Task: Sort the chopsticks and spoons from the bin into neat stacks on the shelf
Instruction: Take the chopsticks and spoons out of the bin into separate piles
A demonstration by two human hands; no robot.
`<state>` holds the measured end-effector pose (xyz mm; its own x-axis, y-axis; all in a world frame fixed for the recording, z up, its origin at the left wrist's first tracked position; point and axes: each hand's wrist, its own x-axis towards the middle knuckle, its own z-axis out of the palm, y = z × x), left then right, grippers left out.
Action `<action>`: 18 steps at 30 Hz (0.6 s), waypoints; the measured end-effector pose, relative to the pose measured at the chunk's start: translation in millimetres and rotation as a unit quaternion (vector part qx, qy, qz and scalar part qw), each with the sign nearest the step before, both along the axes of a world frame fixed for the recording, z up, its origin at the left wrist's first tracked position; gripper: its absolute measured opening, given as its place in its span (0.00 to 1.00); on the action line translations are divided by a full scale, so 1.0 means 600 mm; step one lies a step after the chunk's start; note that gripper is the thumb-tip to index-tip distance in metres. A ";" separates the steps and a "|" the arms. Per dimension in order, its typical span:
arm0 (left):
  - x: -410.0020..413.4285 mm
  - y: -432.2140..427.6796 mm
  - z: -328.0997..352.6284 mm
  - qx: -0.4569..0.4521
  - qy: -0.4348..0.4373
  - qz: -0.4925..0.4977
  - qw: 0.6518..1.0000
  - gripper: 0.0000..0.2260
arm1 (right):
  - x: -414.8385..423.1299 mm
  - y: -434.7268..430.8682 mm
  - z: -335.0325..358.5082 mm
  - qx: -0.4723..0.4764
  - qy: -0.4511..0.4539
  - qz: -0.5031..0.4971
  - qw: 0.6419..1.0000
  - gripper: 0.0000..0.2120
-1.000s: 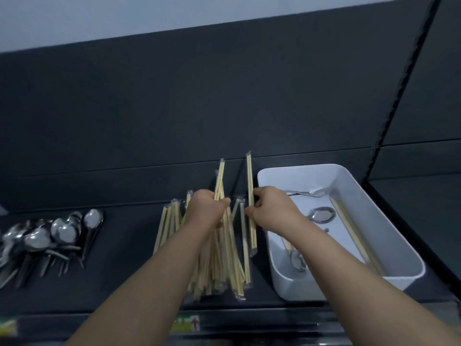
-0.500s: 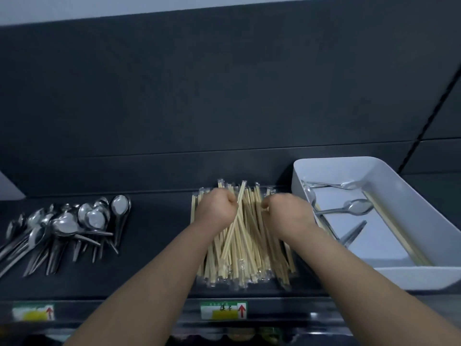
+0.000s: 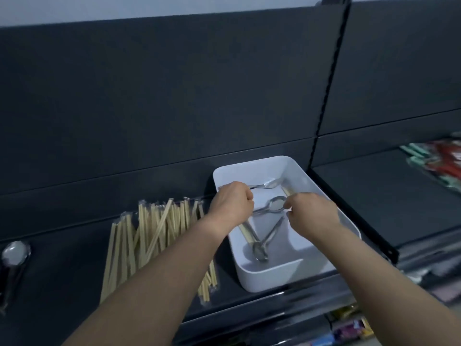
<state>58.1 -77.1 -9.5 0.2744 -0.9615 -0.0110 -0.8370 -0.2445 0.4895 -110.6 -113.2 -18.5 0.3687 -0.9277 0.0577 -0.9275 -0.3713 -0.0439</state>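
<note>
At the far left edge a lone spoon (image 3: 15,252) lies on the dark shelf (image 3: 62,258), its bowl catching light; most of its handle is too dim to make out. To the right of it, well apart, the chopstick pile (image 3: 149,236) is spread on the shelf in clear wrappers, roughly parallel, with a few sticks lying crosswise; the person's left forearm passes over its near right corner.

The left hand (image 3: 230,203) is over the left rim of the white bin (image 3: 274,275), its fingers curled into a fist; the handle of the middle spoon (image 3: 275,203) runs in under it, but whether the fingers actually clasp that handle cannot be told. A far spoon (image 3: 267,184) lies along the bin's back end, its handle reaching to the same knuckles; loose chopsticks (image 3: 245,232) lie on the bin floor below the left wrist; two more spoons (image 3: 259,250) lie beside them, handles splayed in a V, bowls together toward the near wall.

The right hand (image 3: 311,213) is inside the bin, thumb and forefinger pinching the bowl of the middle spoon. Past the bin, on the neighbouring shelf, blurred coloured packets (image 3: 439,161) lie at the right edge.
</note>
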 end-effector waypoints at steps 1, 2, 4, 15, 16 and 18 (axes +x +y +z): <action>-0.014 -0.011 -0.008 0.034 -0.022 -0.006 0.999 0.08 | -0.016 -0.009 -0.003 0.012 0.003 0.004 1.000 0.14; -0.025 -0.021 -0.017 0.069 -0.040 -0.010 0.997 0.06 | -0.028 -0.019 -0.008 0.026 0.004 0.009 1.000 0.14; -0.045 -0.035 -0.036 0.109 -0.057 -0.004 0.992 0.06 | -0.051 -0.040 -0.018 0.058 0.005 0.023 0.998 0.14; -0.039 -0.060 -0.059 0.015 -0.006 0.120 0.993 0.09 | 0.028 -0.085 -0.057 0.163 0.100 0.246 0.950 0.15; -0.036 -0.061 -0.060 0.012 -0.009 0.120 0.993 0.09 | 0.031 -0.083 -0.060 0.162 0.128 0.252 0.945 0.15; -0.033 -0.062 -0.062 0.002 -0.007 0.124 0.992 0.08 | 0.028 -0.082 -0.059 0.148 0.176 0.248 0.941 0.17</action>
